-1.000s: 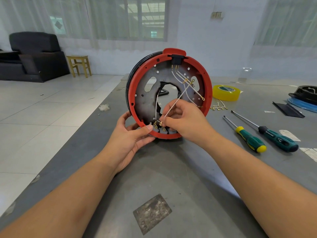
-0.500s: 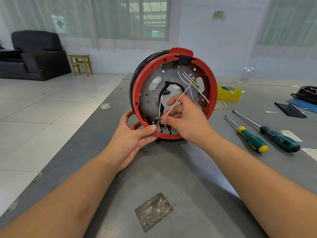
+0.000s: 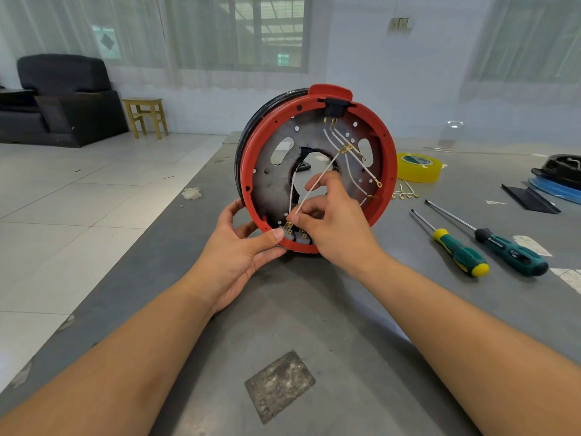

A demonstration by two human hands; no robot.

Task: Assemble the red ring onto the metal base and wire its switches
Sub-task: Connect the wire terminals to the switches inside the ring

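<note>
The red ring (image 3: 388,171) stands on edge on the grey table, fitted round the dark metal base (image 3: 273,187). My left hand (image 3: 242,247) grips the ring's lower left rim, thumb pressed on the red edge beside a black switch (image 3: 286,231). My right hand (image 3: 330,221) pinches a white wire (image 3: 323,171) just above that switch's brass terminals. The wire runs up to a brass connector (image 3: 346,148). Another black switch (image 3: 335,107) sits at the top under the red tab, with white wires hanging from it.
Two green-handled screwdrivers (image 3: 462,254) (image 3: 512,254) lie to the right. Behind the ring are a yellow tape roll (image 3: 416,167) and several loose brass-tipped wires (image 3: 404,193). Black and blue parts (image 3: 556,180) sit far right. The table's left edge (image 3: 176,221) drops to the tiled floor.
The ring appears a little further right and larger as my head moved. Both hands keep their holds; my right fingers stay at the bottom switch terminals with the wire.
</note>
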